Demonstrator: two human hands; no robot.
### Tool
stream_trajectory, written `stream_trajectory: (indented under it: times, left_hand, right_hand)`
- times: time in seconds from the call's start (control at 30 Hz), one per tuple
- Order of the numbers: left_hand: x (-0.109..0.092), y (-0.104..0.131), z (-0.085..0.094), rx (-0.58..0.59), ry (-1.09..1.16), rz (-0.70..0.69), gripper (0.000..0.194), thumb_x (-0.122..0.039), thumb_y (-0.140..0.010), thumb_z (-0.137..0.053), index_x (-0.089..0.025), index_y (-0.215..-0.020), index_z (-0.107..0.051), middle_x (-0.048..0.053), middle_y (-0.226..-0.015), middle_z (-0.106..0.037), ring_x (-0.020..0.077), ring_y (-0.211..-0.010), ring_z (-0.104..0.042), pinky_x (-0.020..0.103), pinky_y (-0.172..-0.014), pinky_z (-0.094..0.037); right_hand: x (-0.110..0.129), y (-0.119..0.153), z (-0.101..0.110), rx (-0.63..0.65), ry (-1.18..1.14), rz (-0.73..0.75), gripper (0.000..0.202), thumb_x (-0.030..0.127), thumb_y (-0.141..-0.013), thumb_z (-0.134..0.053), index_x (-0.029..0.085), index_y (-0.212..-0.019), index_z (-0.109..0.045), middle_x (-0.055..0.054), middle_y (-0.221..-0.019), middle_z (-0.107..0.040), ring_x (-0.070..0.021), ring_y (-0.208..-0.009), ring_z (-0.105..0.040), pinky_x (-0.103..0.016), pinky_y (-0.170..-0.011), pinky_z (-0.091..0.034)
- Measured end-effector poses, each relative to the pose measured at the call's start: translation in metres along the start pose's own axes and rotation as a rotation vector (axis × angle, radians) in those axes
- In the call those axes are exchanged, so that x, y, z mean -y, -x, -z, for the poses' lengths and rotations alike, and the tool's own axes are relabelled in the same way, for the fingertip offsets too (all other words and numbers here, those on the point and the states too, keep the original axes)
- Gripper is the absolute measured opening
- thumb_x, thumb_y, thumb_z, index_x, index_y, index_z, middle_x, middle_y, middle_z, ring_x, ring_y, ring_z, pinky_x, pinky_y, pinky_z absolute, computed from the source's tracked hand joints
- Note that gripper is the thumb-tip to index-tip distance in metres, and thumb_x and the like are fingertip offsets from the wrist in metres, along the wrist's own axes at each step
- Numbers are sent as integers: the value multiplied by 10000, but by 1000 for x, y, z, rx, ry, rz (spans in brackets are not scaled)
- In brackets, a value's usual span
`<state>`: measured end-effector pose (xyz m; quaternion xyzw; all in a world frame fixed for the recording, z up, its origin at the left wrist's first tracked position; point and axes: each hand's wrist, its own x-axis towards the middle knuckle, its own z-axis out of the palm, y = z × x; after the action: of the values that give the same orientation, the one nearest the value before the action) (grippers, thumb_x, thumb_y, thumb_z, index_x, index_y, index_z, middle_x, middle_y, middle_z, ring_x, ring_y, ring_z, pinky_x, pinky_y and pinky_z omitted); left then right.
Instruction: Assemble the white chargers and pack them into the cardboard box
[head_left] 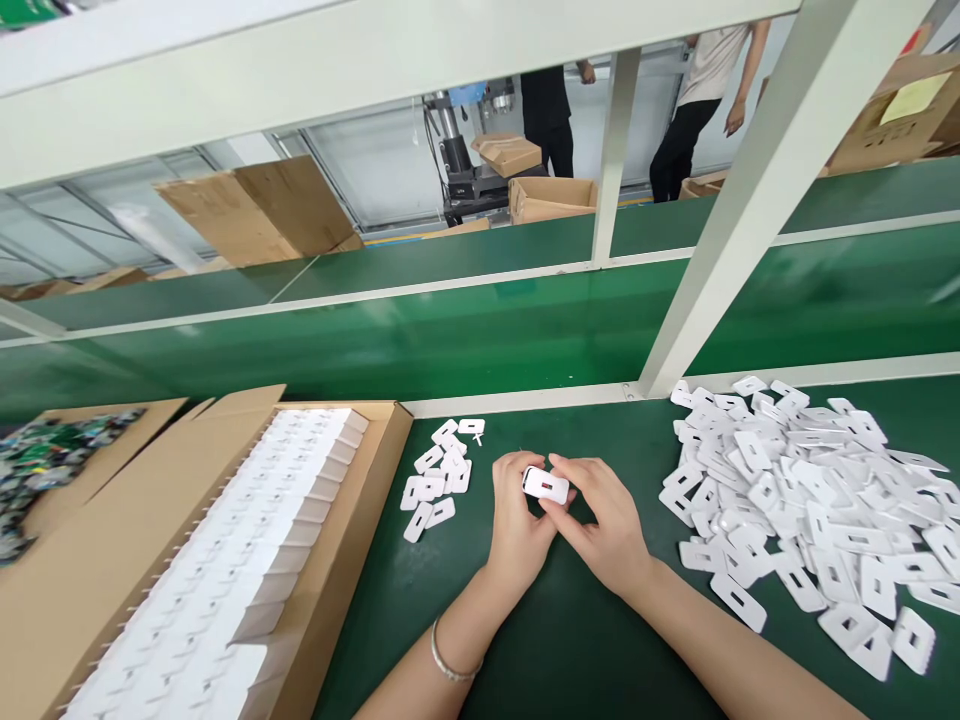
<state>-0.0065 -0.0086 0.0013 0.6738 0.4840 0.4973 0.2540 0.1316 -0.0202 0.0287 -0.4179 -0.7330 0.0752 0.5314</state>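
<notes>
Between my two hands, above the green table, is a small white plastic casing [546,485] with a dark reddish window in its face. My left hand [517,515] is wrapped round its left side, a bracelet on the wrist. From the right, the fingers and thumb of my right hand [604,520] pinch the casing's other end. A small group of white plastic covers [439,475] with slots lies left of my hands. Off to the right spreads a big heap of similar white covers [810,500].
An open cardboard box [367,560] at left holds rows of white divided pieces [225,540]. Green circuit boards [60,460] lie on cardboard at far left. A slanted white post [750,210] rises behind the table, past a green conveyor [450,340]. Two people stand beyond.
</notes>
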Motion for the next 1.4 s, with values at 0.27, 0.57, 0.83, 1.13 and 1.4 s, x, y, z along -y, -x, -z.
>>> stream_trajectory:
  times: [0.27, 0.57, 0.83, 1.13, 1.4]
  left_hand:
    - [-4, -1, 13, 197, 112, -70, 538, -200, -941, -562, -290, -1461, -456, 137, -1386, -533, 300, -1313, -537, 504, -1075, -518]
    - [-2, -6, 9, 115, 247, 121, 357, -402, -1109, -354, -283, -1283, -642, 99, -1248, -634, 229, -1150, -637, 390, -975, -560]
    - [-2, -2, 13, 52, 202, 37, 406, -441, -1108, -350, -299, -1361, -633, 115, -1331, -559, 252, -1267, -578, 407, -1022, -545]
    - [-1, -11, 19, 218, 209, -40, 485, -505, -1107, -288, -279, -1342, -647, 105, -1165, -646, 247, -1079, -630, 417, -949, -547]
    - [-6, -8, 15, 122, 222, -81, 356, -442, -1105, -388, -256, -1142, -689, 66, -1010, -660, 212, -926, -616, 345, -815, -510]
  right_hand:
    - [-1, -1, 1, -22, 14, -38, 434, 163, -987, -661, 297, -1392, -577, -60, -1082, -741, -231, -935, -688, -401, -791, -591]
    - [-5, 4, -3, 40, -15, -205, 484, 258, -914, -687, 257, -1377, -549, -102, -1192, -682, -269, -1077, -663, -457, -911, -581]
    - [-11, 6, -3, 276, -471, -546, 272, 428, -1064, -459, 239, -1210, -588, -48, -1039, -715, -185, -885, -693, -330, -792, -585]
    - [-14, 4, 1, 142, -302, -384, 258, 376, -1020, -532, 225, -1218, -600, -52, -1016, -685, -190, -860, -637, -336, -784, -555]
    - [-9, 5, -1, 184, -389, -431, 239, 415, -1035, -519, 230, -1161, -603, -47, -1031, -681, -185, -863, -618, -327, -789, -526]
